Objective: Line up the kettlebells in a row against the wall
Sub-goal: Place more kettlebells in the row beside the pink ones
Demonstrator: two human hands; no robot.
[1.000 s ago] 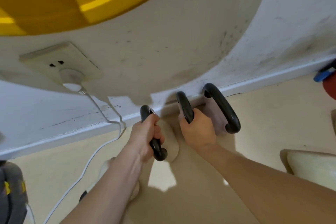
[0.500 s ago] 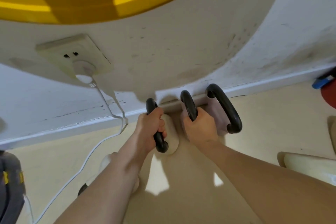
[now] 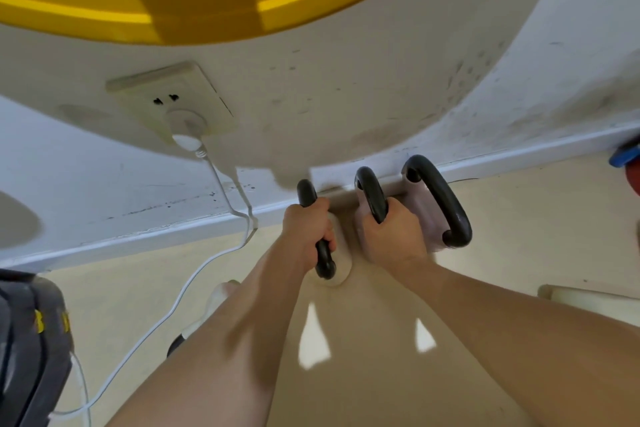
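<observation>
Three kettlebells with black handles stand side by side at the white baseboard (image 3: pixel 519 163) of the wall. My left hand (image 3: pixel 306 229) is closed around the handle of the left kettlebell (image 3: pixel 341 274), whose cream body shows below my fingers. My right hand (image 3: pixel 393 236) grips the handle of the middle kettlebell (image 3: pixel 370 198); its body is mostly hidden by the hand. The right kettlebell (image 3: pixel 420 215), pale pink with a large black loop handle, stands free beside it, touching or nearly touching the baseboard.
A wall socket (image 3: pixel 173 97) holds a white plug whose cable (image 3: pixel 194 274) runs down over the floor at left. A dark grey object (image 3: pixel 27 340) sits at far left. A cream object (image 3: pixel 588 298) lies at right, a red and blue thing (image 3: pixel 628 163) at far right.
Both hands keep their grip on the same two handles. The view has shifted so the kettlebells and socket sit further right; the kettlebells look about the same relative to the baseboard.
</observation>
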